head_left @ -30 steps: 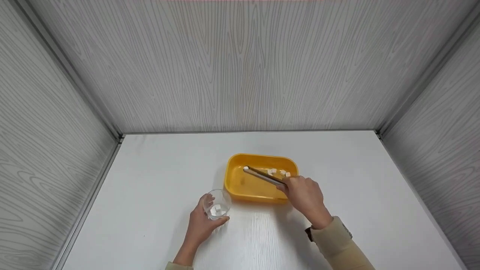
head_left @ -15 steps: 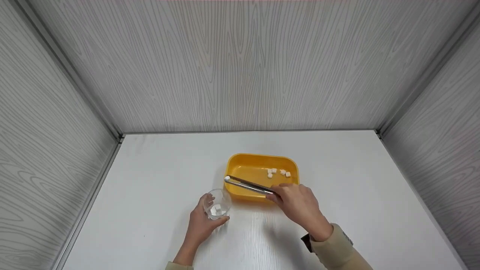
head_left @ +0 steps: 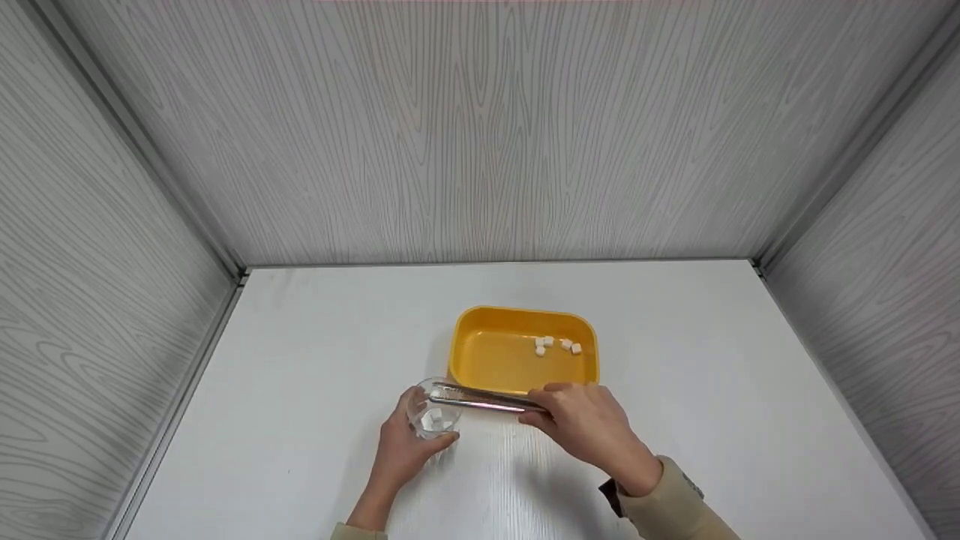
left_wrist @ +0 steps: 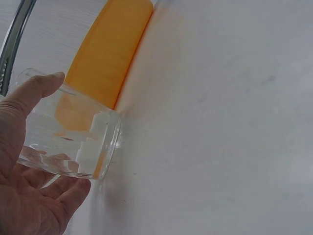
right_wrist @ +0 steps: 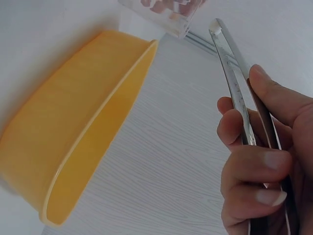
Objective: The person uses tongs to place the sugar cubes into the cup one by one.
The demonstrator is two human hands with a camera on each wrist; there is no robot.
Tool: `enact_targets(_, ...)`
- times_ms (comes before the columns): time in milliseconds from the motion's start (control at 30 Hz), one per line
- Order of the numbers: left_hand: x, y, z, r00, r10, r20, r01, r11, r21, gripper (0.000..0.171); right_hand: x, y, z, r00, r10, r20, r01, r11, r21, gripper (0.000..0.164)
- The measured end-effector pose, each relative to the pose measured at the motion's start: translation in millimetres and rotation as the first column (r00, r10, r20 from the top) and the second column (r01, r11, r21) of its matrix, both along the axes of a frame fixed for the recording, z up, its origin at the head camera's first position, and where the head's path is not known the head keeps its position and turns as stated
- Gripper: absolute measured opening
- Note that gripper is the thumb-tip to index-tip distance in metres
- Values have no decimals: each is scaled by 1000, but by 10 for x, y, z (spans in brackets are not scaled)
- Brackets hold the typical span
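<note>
My left hand (head_left: 403,448) grips a clear glass (head_left: 450,415), fingers on one side and thumb on the other. White cubes (head_left: 433,420) lie at the bottom of it. My right hand (head_left: 589,421) holds metal tongs (head_left: 487,400), whose tips are over the mouth of the glass. In the right wrist view, a small white cube (right_wrist: 215,30) is pinched between the nearly closed tips. Behind the hands stands a yellow tray (head_left: 455,345) with several white cubes (head_left: 548,342) towards its right side.
The white table (head_left: 322,337) carries the tray and continues on both sides of it. Grey wood-grain panels (head_left: 480,150) enclose the table at the back, left and right. The tray's near left corner is close beside the glass.
My right hand has brought the tongs with the white cube left and nearer, from above the tray to over the glass. My left hand and the glass have stayed in place.
</note>
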State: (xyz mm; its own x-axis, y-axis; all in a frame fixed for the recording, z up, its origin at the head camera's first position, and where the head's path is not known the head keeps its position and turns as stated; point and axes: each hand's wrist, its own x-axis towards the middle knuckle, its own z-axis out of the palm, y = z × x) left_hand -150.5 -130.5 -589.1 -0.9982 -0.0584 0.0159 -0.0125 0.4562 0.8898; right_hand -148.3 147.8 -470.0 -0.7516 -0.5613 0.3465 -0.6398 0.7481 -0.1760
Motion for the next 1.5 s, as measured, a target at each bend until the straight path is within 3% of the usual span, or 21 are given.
enact_targets(200,6,9,5,1000,-11,-11,11,1000,6,100,-18,47,12,999,-42,9,42,999,-4,24)
enact_targets(400,5,9,13,1000,-14,-17,14,1000,11,99,-56,145,33,990,-136,29,136,991,-1,23)
enact_targets(900,3,-1,0,999,-12,-39,13,1000,27,100,-181,464,-88,926,-349,148,350,937,17,28)
enact_targets(1500,8,14,18,1000,-5,-14,5,999,35,101,-242,641,-177,893,-443,78,433,894,114,30)
